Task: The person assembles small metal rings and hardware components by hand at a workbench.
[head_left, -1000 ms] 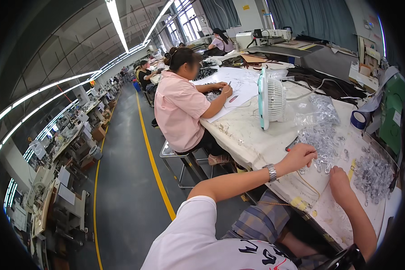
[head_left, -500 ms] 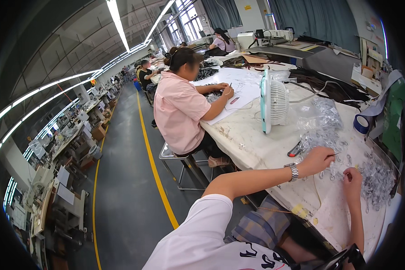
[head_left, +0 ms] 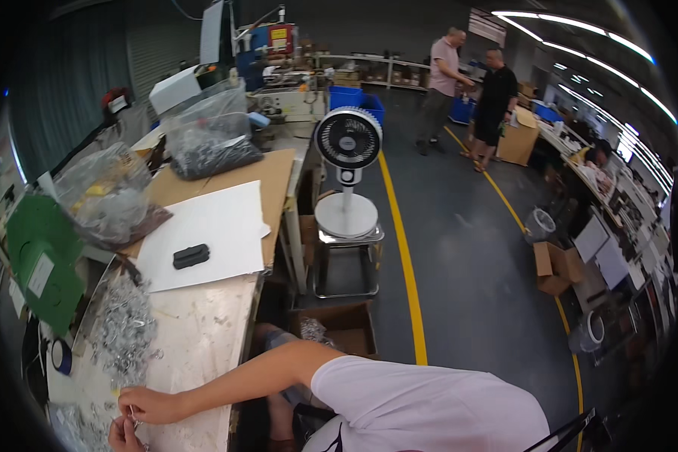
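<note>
Near the table's edge at the lower left, my right hand [head_left: 151, 404] is closed, its fingertips pinched together. My left hand [head_left: 124, 437] sits just below it, closed and partly cut off by the picture's dark rim. Between the fingers of both hands is a tiny pale thing, too small to make out. Just beyond my hands lies a heap of small silvery metal pieces [head_left: 126, 324], loop-shaped where single ones show. A clear plastic bag [head_left: 69, 426] lies left of my hands, and a dark blue tape roll [head_left: 61, 356] stands beside the heap.
A white sheet [head_left: 211, 218] bears a black object [head_left: 191, 256]. Beyond are clear bags [head_left: 211, 132] and a green panel [head_left: 41, 260]. A fan [head_left: 348, 143] stands on a metal stool [head_left: 346, 264], near an open carton [head_left: 354, 328]. Two people [head_left: 497, 105] stand in the aisle.
The view has swung far to the right, bringing in the table's other end and the fan on the stool. My hands, apart before, are now close together.
</note>
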Motion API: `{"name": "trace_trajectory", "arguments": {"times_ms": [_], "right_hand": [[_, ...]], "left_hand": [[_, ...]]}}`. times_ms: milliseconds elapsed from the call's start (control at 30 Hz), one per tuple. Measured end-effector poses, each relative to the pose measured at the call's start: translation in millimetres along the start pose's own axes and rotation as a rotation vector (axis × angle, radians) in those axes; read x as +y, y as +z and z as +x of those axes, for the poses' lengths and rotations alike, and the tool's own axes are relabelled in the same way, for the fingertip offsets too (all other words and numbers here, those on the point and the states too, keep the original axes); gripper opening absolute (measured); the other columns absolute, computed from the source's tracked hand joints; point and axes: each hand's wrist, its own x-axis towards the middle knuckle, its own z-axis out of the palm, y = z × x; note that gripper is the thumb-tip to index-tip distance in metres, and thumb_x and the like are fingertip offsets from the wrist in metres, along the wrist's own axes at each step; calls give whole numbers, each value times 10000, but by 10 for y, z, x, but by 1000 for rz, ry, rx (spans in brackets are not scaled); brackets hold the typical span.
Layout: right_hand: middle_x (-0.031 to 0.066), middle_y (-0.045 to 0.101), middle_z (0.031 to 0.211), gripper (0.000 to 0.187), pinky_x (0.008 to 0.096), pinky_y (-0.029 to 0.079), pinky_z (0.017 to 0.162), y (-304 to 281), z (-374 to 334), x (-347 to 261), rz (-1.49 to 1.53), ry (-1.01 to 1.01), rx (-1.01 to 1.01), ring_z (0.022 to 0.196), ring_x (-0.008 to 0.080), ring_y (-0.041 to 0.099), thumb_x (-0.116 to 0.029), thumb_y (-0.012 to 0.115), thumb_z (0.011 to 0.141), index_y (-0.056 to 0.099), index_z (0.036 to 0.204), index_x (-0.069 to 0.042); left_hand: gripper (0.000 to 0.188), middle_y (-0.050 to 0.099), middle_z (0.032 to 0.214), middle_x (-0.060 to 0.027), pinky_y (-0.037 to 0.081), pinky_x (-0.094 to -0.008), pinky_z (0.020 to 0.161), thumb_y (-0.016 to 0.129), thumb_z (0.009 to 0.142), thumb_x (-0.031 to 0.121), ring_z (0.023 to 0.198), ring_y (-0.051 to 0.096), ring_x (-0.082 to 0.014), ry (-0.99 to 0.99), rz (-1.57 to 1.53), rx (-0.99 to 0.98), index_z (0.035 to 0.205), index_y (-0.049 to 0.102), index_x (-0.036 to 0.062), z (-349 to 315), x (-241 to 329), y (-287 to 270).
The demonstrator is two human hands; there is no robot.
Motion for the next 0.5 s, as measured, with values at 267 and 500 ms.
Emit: {"name": "trace_trajectory", "arguments": {"times_ms": [267,500], "right_hand": [[125,723,832,185,409,511,636,-104,-86,101,-165,-28,115,730,238,687,-206,715,841,750,949,-61],[81,588,702,130,325,492,496,-271,-106,440,52,82,212,598,171,614,53,623,758,545,849,1]], "left_hand": [[182,483,620,54,263,-257,447,659,989,167,502,360,-46,-611,89,85,903,715,18,-154,1530,464],[164,471,591,23,259,-275,422,644,976,129,465,351,-71,-551,137,146,884,706,7,-63,1720,801]]}}
